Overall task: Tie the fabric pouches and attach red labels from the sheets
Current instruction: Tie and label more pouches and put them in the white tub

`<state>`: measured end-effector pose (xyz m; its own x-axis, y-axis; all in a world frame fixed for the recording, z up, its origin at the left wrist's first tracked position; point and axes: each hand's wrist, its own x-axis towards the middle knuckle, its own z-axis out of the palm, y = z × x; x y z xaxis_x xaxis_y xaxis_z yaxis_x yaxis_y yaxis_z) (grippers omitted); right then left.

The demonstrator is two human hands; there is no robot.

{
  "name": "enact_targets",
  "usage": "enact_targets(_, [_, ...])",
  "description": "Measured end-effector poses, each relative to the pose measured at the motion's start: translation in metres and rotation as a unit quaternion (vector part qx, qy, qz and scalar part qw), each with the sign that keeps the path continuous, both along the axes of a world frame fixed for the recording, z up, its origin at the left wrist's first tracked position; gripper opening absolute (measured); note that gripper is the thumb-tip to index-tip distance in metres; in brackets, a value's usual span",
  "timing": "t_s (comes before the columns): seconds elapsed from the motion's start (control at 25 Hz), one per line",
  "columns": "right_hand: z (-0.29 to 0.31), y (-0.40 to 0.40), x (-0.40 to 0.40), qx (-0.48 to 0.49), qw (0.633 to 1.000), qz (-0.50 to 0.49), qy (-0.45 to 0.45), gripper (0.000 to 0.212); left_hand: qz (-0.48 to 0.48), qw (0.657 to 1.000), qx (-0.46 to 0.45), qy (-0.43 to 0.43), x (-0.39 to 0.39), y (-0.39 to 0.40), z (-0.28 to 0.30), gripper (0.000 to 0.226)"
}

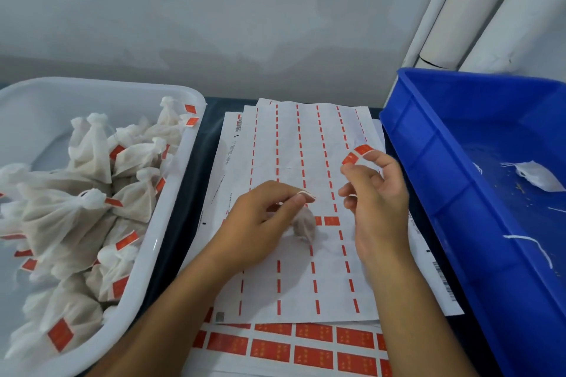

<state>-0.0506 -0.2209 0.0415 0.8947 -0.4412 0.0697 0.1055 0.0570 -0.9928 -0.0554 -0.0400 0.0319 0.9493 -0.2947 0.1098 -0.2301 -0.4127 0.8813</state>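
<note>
A: Your right hand (pixel 372 193) pinches a bent red label (pixel 357 154) above the label sheets (pixel 294 144).

B: And your left hand (pixel 260 220)?

A: Fingers curled, pinching the drawstring of a small fabric pouch (pixel 303 226) hanging over the sheets. Tied, labelled pouches (pixel 92 193) fill the white tray (pixel 171 193) at left; another pouch (pixel 536 176) lies in the blue bin (pixel 428 147) at right.

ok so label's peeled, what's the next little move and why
Probably bring the red label down to the pouch. The right hand pinches it, bent, above the label sheet, while the left hand pinches something pale, seemingly the pouch's string.
</note>
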Motion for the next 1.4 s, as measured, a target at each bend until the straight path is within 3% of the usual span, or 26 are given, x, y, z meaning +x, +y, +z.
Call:
enact_targets(0.2, [-0.005, 0.009, -0.002, -0.054, 0.998, 0.022, 0.031, 0.009, 0.030, 0.998, -0.060, -0.005, -0.013, 0.007, 0.005, 0.025])
enact_targets(0.36, [-0.004, 0.013, -0.002, -0.069, 0.996, 0.039, 0.044, 0.008, 0.038, 0.992, -0.121, 0.004, -0.014, 0.013, 0.002, 0.029])
enact_targets(0.56, [-0.002, 0.015, -0.003, -0.076, 0.995, 0.052, 0.037, 0.012, 0.047, 0.990, -0.132, -0.029, -0.013, 0.012, 0.000, 0.011])
enact_targets(0.68, [-0.003, 0.014, -0.004, -0.060, 0.996, 0.061, 0.028, 0.018, 0.055, 0.991, -0.121, -0.030, -0.011, 0.013, -0.001, 0.018])
enact_targets(0.8, [-0.001, 0.014, -0.007, -0.067, 0.992, 0.109, 0.007, 0.006, 0.063, 0.989, -0.137, -0.008, -0.011, 0.012, -0.002, 0.024])
enact_targets(1.04, [0.002, 0.011, -0.015, -0.122, 0.943, 0.304, -0.065, 0.011, 0.024, 0.987, -0.158, 0.030, -0.009, 0.020, -0.002, 0.041])
enact_targets(1.2, [0.000, 0.008, -0.016, -0.231, 0.925, 0.300, -0.037, 0.029, -0.006, 0.990, -0.130, 0.044, -0.009, 0.023, -0.001, 0.044])
enact_targets(1.4, [0.004, 0.004, -0.016, -0.254, 0.922, 0.291, -0.031, 0.040, -0.020, 0.990, -0.128, 0.053, -0.010, 0.023, -0.001, 0.037])
